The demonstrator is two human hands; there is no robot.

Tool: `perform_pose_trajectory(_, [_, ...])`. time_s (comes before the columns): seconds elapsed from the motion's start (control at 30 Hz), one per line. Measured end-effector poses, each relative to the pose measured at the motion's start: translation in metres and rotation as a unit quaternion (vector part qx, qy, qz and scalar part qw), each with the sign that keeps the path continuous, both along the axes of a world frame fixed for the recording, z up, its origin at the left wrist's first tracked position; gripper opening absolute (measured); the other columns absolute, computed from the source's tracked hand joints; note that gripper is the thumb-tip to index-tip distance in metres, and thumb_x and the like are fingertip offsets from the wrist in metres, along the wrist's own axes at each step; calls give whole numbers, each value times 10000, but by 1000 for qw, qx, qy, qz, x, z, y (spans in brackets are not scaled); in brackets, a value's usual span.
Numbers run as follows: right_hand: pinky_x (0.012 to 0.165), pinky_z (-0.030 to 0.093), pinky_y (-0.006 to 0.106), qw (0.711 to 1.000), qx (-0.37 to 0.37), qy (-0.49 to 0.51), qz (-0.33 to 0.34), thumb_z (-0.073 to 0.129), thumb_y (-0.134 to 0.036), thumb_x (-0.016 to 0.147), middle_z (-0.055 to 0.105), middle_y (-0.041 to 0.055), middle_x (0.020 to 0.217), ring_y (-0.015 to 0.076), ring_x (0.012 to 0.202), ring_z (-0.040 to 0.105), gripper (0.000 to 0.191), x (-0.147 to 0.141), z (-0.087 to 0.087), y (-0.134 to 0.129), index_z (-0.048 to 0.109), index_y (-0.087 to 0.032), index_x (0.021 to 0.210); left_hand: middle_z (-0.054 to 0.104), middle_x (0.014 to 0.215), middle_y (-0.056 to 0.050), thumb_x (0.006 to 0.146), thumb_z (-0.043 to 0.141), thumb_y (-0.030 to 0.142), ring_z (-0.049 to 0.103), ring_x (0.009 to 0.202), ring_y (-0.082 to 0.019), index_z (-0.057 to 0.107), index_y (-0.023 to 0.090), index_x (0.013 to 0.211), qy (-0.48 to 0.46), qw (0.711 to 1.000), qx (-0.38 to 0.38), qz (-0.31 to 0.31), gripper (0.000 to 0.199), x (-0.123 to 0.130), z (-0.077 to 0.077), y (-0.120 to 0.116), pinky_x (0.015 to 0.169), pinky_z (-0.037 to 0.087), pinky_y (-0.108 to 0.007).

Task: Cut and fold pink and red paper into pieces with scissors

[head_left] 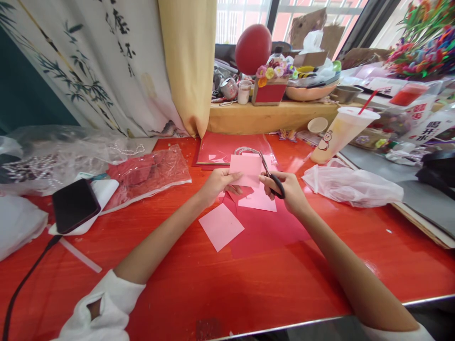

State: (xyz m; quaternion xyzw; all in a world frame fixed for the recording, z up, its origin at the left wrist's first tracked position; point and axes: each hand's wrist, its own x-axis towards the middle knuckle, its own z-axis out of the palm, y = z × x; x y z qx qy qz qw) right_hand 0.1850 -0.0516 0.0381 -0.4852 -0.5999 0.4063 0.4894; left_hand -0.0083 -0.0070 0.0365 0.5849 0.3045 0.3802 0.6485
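Note:
A light pink paper square (245, 168) is raised over the table, its left edge pinched by my left hand (222, 183). Black-handled scissors (276, 185) are in my right hand (286, 189), blades pointing up along the square's right edge; its fingers are close to the paper's lower right corner. Whether the blades touch the paper I cannot tell. Another pink square (221, 227) lies flat nearer me. Beneath the hands are a larger pink piece (261, 201) and a darker red-pink sheet (277, 232).
A red folder (220, 144) lies behind the hands. At the left are a clear bag (152, 175), a phone (76, 206) and its cable. To the right stand a tilted drink cup (341, 135) and a plastic bag (355, 184). A cluttered ledge (234, 116) runs behind.

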Motion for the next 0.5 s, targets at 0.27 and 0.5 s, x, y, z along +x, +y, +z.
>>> perform_pose_trajectory(0.27, [348, 315, 205, 1000, -21, -16, -14, 668, -370, 712, 496, -36, 434, 78, 344, 426, 224, 5, 1, 3, 615, -154, 741, 602, 629, -28, 728, 645, 369, 580, 516, -106, 589, 91, 799, 78, 997, 25, -8, 293, -18, 10, 15, 520, 501, -252])
perform_pose_trajectory(0.5, [435, 320, 203, 998, 37, 35, -47, 630, -334, 751, 573, -9, 637, 83, 510, 500, 203, 5, 3, 7, 573, -181, 873, 483, 566, 34, 725, 653, 297, 455, 446, -45, 548, 127, 778, 135, 987, 84, -31, 207, -29, 19, 21, 379, 361, -159])
